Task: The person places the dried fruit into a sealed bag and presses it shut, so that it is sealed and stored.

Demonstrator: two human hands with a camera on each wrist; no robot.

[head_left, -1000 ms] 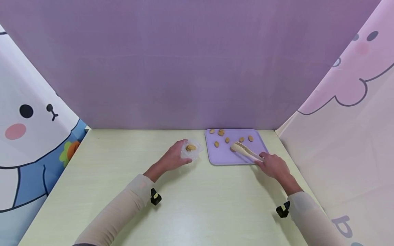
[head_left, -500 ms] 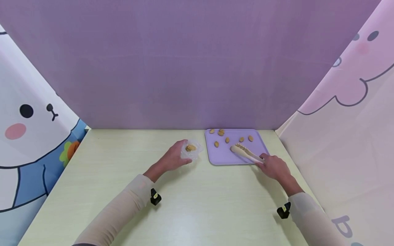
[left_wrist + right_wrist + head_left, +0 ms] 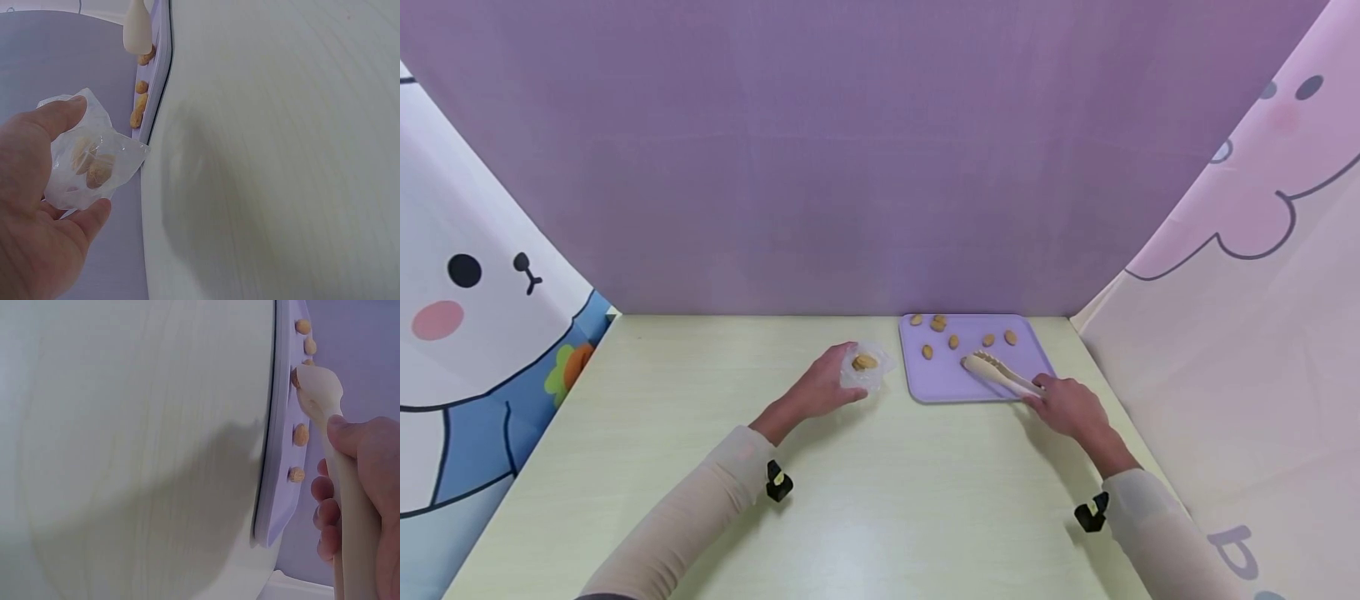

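My left hand (image 3: pixel 829 382) holds a clear plastic bag (image 3: pixel 872 377) over the table, left of the purple tray. Its thumb and fingers curl round the bag, and a few brown nuts in their shells (image 3: pixel 99 170) show inside. In my right hand (image 3: pixel 1067 407) is a pair of cream tongs (image 3: pixel 996 372), gripped by the handles and reaching in over the tray (image 3: pixel 943 388) from the right. The tong tips sit right at one nut (image 3: pixel 294 378), mostly covered by them. Several other nuts (image 3: pixel 928 352) lie scattered on the tray, mainly toward its back and left.
The tray lies at the back of the pale wooden table (image 3: pixel 880 500), against the purple back wall (image 3: pixel 850 167). Printed cloth panels (image 3: pixel 1262 333) flank the table on both sides. Both wrists wear small black cameras (image 3: pixel 779 481).
The tong tips have drawn in around the nut beside them, so less of it shows. My right hand has shifted very slightly; the left hand and bag stay in place.
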